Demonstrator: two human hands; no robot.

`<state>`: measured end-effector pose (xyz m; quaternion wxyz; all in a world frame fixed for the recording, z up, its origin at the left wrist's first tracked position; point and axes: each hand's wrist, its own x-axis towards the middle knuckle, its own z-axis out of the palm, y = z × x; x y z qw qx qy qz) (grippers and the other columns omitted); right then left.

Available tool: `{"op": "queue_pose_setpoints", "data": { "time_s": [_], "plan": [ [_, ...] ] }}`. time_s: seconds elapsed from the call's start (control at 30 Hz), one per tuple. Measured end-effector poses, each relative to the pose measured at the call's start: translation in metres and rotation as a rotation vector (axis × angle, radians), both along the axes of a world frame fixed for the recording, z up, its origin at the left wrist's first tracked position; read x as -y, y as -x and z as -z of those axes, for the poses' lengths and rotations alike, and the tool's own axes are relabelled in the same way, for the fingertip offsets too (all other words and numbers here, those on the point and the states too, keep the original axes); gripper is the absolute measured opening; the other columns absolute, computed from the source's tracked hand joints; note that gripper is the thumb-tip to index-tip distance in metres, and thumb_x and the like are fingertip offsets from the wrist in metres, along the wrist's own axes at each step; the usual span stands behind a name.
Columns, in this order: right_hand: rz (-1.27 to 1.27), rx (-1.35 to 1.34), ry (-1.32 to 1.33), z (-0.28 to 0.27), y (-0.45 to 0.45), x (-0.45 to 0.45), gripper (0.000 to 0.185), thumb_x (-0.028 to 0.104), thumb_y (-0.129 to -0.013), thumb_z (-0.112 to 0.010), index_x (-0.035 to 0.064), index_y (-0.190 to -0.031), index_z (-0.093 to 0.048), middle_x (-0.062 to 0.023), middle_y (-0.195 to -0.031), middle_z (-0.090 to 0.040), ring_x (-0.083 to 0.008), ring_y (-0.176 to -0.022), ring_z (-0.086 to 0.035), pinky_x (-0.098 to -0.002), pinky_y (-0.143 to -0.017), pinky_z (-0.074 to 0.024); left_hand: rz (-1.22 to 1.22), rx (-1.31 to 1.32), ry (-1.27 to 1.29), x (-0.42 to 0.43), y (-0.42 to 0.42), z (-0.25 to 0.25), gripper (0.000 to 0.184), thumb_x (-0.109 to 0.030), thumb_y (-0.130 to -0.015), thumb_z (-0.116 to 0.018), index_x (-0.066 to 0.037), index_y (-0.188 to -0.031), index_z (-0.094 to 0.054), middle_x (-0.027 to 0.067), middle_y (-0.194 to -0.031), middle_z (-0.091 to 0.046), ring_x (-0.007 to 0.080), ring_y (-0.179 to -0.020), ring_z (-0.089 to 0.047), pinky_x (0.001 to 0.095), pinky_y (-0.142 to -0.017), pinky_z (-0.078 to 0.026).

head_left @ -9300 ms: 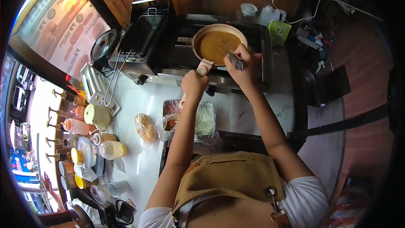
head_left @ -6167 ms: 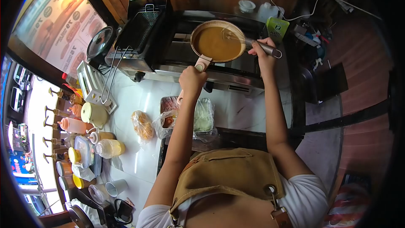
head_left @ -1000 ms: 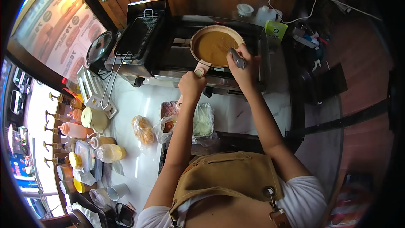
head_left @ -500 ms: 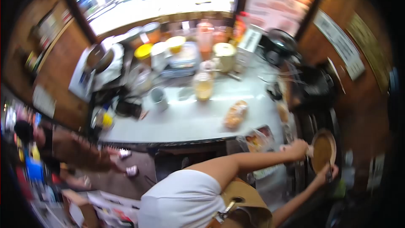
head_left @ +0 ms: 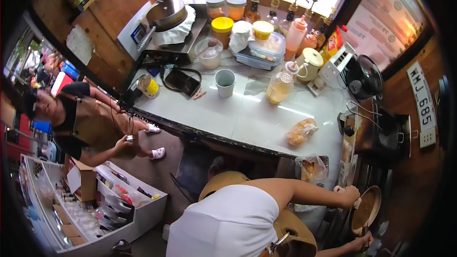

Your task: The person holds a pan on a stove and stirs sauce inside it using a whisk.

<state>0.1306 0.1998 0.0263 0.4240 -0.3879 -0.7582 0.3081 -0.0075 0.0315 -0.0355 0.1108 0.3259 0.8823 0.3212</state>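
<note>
A round pan [head_left: 366, 207] with a tan rim and brownish inside is at the lower right, tilted in view. My left hand [head_left: 351, 197] is closed round its pale handle, whose end pokes out beside the fingers. At the pan's near edge my right hand [head_left: 360, 243] is closed on a slim dark-handled utensil [head_left: 365, 231]; I cannot make out its working end. Left of my left hand, a clear plastic bag of food [head_left: 312, 169] lies at the counter's edge. A bag of orange-brown food [head_left: 302, 132] rests farther up the counter.
The white counter [head_left: 214, 109] carries a grey cup [head_left: 224, 84], a squeeze bottle [head_left: 283, 84], tubs and pump bottles. A black fryer-like appliance [head_left: 388, 133] stands beyond the pan. At left, a person in a brown apron [head_left: 95, 126] stands behind a white shelf unit [head_left: 152, 209].
My view has swung, so the counter appears shifted and sharper. Both hands stay at the pan, lower in view now. The person at left now appears more upright, with their face toward me.
</note>
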Motion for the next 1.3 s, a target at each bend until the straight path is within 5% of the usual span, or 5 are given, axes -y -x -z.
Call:
{"op": "queue_pose_setpoints", "data": {
  "time_s": [0.17, 0.27, 0.5, 0.6, 1.3],
  "plan": [
    [-0.176, -0.108, -0.535, 0.011, 0.005, 0.029, 0.014, 0.012, -0.077, -0.057, 0.0028, -0.086, -0.054, -0.0049, -0.080, -0.052, -0.0161, -0.072, -0.049, -0.0280, -0.057, -0.0444, 0.047, 0.154, -0.070, 0.005, 0.004, -0.003, 0.026, -0.021, -0.051, -0.069, -0.010, -0.074, -0.065, 0.0104, -0.083, -0.062, 0.0243, -0.081, -0.060, 0.0348, -0.069, -0.049],
    [-0.372, -0.254, 0.017, -0.009, -0.002, 0.076, 0.011, 0.001, -0.072, -0.053, 0.0005, -0.083, -0.053, -0.0040, -0.079, -0.053, -0.0123, -0.069, -0.050, -0.0233, -0.060, -0.0428, 0.032, 0.156, -0.062, 0.040, -0.002, -0.041, 0.023, -0.018, -0.052, -0.067, -0.009, -0.073, -0.065, 0.0129, -0.080, -0.061, 0.0269, -0.079, -0.060, 0.0363, -0.067, -0.049],
    [-0.146, -0.286, -0.015, -0.037, -0.035, 0.087, 0.003, 0.001, -0.073, -0.056, 0.0032, -0.074, -0.054, 0.0002, -0.061, -0.049, -0.0054, -0.048, -0.044, -0.0183, -0.044, -0.0341, 0.057, -0.031, -0.063, 0.037, 0.001, -0.035, 0.020, -0.018, -0.057, -0.059, -0.001, -0.068, -0.061, 0.0188, -0.071, -0.060, 0.0337, -0.070, -0.059, 0.0411, -0.064, -0.047],
    [-0.261, -0.376, -0.192, 0.006, -0.016, 0.048, 0.005, 0.000, -0.074, -0.055, -0.0001, -0.074, -0.051, -0.0072, -0.081, -0.053, -0.0080, -0.059, -0.051, -0.0198, -0.051, -0.0411, 0.038, -0.075, -0.023, 0.037, -0.003, -0.036, 0.020, -0.017, -0.059, -0.059, 0.000, -0.069, -0.061, 0.0193, -0.072, -0.060, 0.0347, -0.070, -0.059, 0.0415, -0.063, -0.047],
    [-0.437, -0.311, 0.307, -0.050, -0.032, 0.029, 0.009, 0.008, -0.070, -0.052, -0.0006, -0.070, -0.054, -0.0088, -0.065, -0.057, -0.0107, -0.039, -0.049, -0.0192, -0.034, -0.0354, 0.059, -0.110, 0.084, 0.033, -0.002, -0.038, 0.024, -0.018, -0.058, -0.054, 0.003, -0.069, -0.060, 0.0215, -0.072, -0.059, 0.0363, -0.072, -0.058, 0.0414, -0.067, -0.046]
  ]
}}
